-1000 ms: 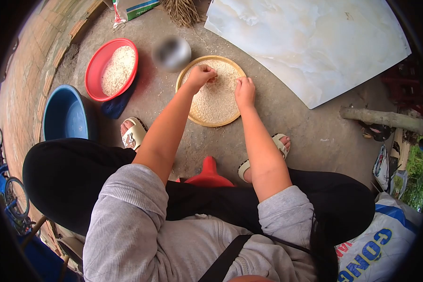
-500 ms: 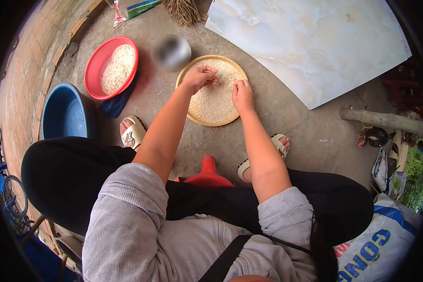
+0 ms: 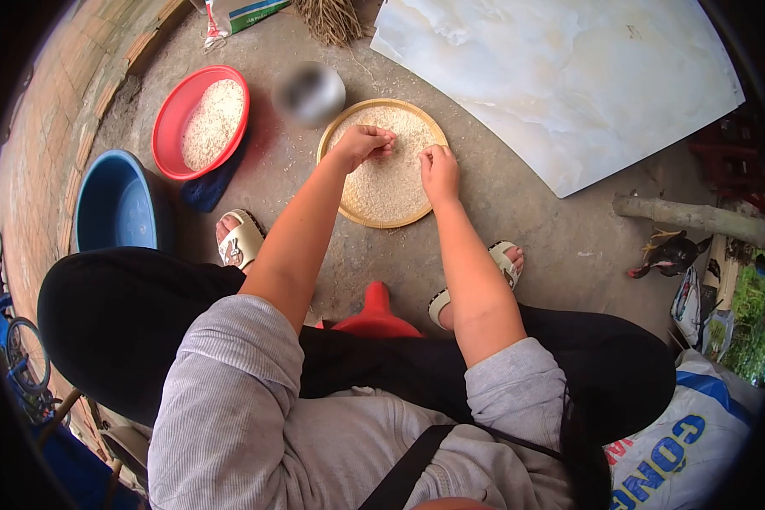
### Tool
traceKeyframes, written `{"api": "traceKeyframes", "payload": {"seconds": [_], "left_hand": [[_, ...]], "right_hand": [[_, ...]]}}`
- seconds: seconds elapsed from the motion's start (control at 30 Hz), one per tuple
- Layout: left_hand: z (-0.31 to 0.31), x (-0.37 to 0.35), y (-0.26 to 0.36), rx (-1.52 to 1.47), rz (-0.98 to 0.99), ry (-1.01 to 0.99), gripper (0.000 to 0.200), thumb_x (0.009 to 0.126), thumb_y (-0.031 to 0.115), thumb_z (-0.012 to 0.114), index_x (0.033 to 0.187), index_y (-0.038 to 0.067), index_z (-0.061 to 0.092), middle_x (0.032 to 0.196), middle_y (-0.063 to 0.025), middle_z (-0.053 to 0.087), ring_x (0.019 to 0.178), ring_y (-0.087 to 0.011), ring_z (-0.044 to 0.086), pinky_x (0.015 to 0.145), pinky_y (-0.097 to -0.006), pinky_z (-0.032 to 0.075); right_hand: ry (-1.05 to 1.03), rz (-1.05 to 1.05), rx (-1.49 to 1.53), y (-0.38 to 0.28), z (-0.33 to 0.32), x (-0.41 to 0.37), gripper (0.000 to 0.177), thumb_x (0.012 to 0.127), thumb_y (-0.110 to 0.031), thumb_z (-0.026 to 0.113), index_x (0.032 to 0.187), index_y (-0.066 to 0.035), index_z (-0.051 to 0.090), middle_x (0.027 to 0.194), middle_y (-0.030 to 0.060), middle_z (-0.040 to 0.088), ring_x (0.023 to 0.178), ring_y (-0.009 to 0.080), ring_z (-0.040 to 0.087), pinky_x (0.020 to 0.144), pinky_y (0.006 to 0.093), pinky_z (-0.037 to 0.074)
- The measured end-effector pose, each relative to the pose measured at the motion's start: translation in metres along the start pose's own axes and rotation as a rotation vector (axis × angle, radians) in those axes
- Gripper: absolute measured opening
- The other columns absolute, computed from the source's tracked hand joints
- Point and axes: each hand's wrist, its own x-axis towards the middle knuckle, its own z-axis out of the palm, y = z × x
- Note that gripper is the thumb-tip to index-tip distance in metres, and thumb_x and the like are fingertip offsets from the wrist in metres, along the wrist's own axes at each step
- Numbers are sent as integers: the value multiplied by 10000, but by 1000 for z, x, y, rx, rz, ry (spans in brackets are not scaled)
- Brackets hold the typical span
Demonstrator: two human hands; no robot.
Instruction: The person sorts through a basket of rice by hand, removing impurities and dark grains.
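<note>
Pale grain, which looks like rice, covers a round woven tray with a raised rim, set on the ground in front of me. Over its left part is my left hand, fingers curled and pinched together just above the grain. My right hand is at the tray's right side, thumb and fingertips pressed together and turned inward. Anything within either pinch is too small to make out.
Left of the tray stand a blurred metal bowl, a red basin of similar grain and a blue tub. A marble-patterned sheet lies at the upper right. A dark bird is near a log.
My left hand has shifted very slightly and its fingers have curled a little. My right hand stays almost in place. The bird at the right has stretched its head out toward the lower left.
</note>
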Motion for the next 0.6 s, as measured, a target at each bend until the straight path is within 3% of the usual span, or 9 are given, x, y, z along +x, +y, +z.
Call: {"api": "traceKeyframes", "payload": {"seconds": [0.2, 0.3, 0.53, 0.6], "left_hand": [[6, -1, 3, 2, -2, -1, 194, 908, 90, 591, 1040, -51, 604, 879, -58, 635, 768, -134, 623, 764, -253, 551], [7, -2, 4, 19, 1, 3, 182, 898, 100, 610, 1010, -43, 606, 849, -57, 634, 750, -132, 623, 746, -259, 557], [8, -4, -2, 71, -37, 42, 121, 886, 101, 626, 910, -14, 596, 832, -76, 639, 710, -135, 627, 694, -259, 565], [8, -4, -3, 56, -35, 42, 115, 891, 96, 616, 913, -14, 592, 833, -76, 640, 710, -138, 630, 696, -260, 565]], "right_hand": [[245, 46, 14, 9, -2, 7, 96, 849, -98, 592, 850, -4, 575, 868, 164, 611, 784, 337, 596, 702, 413, 472], [183, 76, -8, 13, -7, 4, 66, 846, -91, 580, 860, -28, 571, 898, 154, 594, 861, 347, 575, 750, 433, 465], [203, 57, -10, 8, -6, -13, 86, 833, -72, 579, 902, -34, 615, 939, 130, 595, 880, 331, 576, 779, 410, 474], [97, 37, -78, 7, -8, -18, 101, 832, -76, 580, 907, -35, 634, 934, 124, 597, 883, 325, 576, 789, 405, 474]]}}
